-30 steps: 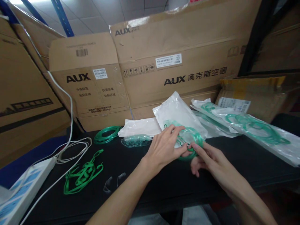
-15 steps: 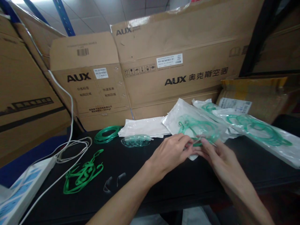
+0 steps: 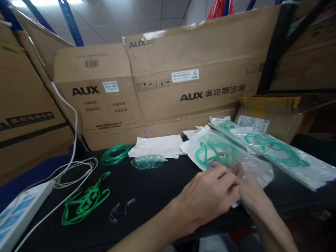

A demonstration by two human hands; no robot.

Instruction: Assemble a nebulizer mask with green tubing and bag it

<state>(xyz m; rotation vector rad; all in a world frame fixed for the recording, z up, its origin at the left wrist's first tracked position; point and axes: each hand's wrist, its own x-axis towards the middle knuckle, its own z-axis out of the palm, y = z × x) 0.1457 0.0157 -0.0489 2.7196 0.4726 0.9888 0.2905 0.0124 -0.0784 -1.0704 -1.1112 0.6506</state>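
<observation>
A clear plastic bag [image 3: 254,168] with coiled green tubing [image 3: 201,155] inside lies at the right of the table. At its near edge is my left hand [image 3: 210,192], fingers curled and seemingly closed on the plastic. My right hand [image 3: 252,192] is against the same edge, crossing behind my left fingers. Its fingertips look blurred and pale at the plastic, so whether they are inside or behind it I cannot tell. A small white corner [image 3: 234,205] shows beneath the hands.
More bagged green tubing [image 3: 278,150] lies right. White packets [image 3: 157,146], clear greenish masks [image 3: 148,161], a green tubing coil [image 3: 115,154], green straps [image 3: 88,201] and small clear pieces [image 3: 119,211] lie leftward. A power strip [image 3: 26,210] with white cable [image 3: 76,119] and cardboard boxes [image 3: 162,101] border the table.
My hands have moved nearer the table's front edge, and the right fingers have shifted from a pinch at the bag's edge to a blurred pose. The bag lies flatter; the view has shifted slightly.
</observation>
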